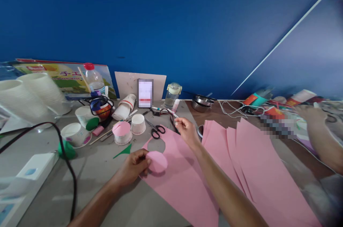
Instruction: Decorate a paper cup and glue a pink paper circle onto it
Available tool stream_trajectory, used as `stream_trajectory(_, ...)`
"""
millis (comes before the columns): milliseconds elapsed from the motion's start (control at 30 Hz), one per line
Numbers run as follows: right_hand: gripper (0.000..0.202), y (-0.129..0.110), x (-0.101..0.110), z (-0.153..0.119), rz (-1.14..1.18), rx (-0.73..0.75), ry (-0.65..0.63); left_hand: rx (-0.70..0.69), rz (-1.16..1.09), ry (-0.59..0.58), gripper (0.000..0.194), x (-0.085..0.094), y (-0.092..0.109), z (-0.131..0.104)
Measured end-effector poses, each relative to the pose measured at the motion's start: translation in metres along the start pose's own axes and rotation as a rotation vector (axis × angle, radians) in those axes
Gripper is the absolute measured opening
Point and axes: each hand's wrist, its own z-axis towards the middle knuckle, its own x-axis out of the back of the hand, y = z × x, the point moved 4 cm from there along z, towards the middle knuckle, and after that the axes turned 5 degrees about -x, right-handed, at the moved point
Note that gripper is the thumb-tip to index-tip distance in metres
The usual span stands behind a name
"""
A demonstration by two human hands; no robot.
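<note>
My left hand (pixel 136 164) pinches a pink paper circle (pixel 157 162) between thumb and fingers, above a large pink sheet (pixel 184 170). A round hole is cut near that sheet's far left corner. My right hand (pixel 186 130) is closed over the sheet's far edge, its fingertips at the end of a slim white pen (pixel 173 113). Black-handled scissors (pixel 157 131) lie open-handled by the hole. Left of them stand a white paper cup (pixel 138 124) and another cup (pixel 122 137) with a pink paper piece (pixel 121 128) on top.
Pink sheets (pixel 257 162) are piled at right. Stacked bowls (pixel 40 95), a bottle (pixel 92 77) and a black cable (pixel 71 170) are at left. A phone (pixel 145 93), a glass jar (pixel 173 96) and metal bowls (pixel 202 102) line the wall. Another person's arm (pixel 318 134) reaches in at far right.
</note>
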Motion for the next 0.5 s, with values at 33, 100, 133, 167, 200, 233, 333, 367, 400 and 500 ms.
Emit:
stream_trajectory(33,0.033,-0.002,-0.003,-0.003,0.001,0.004,-0.023,-0.010,0.011,0.023,0.033,0.001,0.002,0.000)
stream_trajectory(100,0.031,-0.006,-0.010,-0.008,0.000,0.013,-0.066,-0.036,0.030,0.067,0.030,0.004,0.005,0.001)
stream_trajectory(133,0.030,-0.008,-0.013,-0.011,-0.001,0.018,-0.083,-0.044,0.037,0.085,0.029,0.005,0.007,0.001)
stream_trajectory(167,0.028,-0.010,-0.017,-0.014,-0.004,0.023,-0.098,-0.048,0.042,0.100,0.028,0.006,0.008,0.001)
stream_trajectory(200,0.027,-0.012,-0.019,-0.016,-0.003,0.027,-0.111,-0.050,0.046,0.110,0.028,0.006,0.008,0.001)
stream_trajectory(233,0.025,-0.013,-0.022,-0.018,-0.005,0.031,-0.123,-0.052,0.050,0.112,0.028,0.006,0.009,0.001)
stream_trajectory(333,0.024,-0.017,-0.029,-0.019,-0.127,0.071,-0.149,-0.063,0.062,0.103,0.028,0.006,0.009,0.001)
stream_trajectory(367,0.024,-0.018,-0.032,-0.016,-0.205,0.090,-0.150,-0.063,0.065,0.099,0.028,0.006,0.009,0.001)
stream_trajectory(400,0.024,-0.020,-0.034,-0.013,-0.285,0.108,-0.146,-0.061,0.069,0.095,0.028,0.005,0.008,0.001)
stream_trajectory(500,0.027,-0.025,-0.042,0.005,-0.431,0.131,-0.127,-0.053,0.073,0.083,0.030,0.005,0.008,0.001)
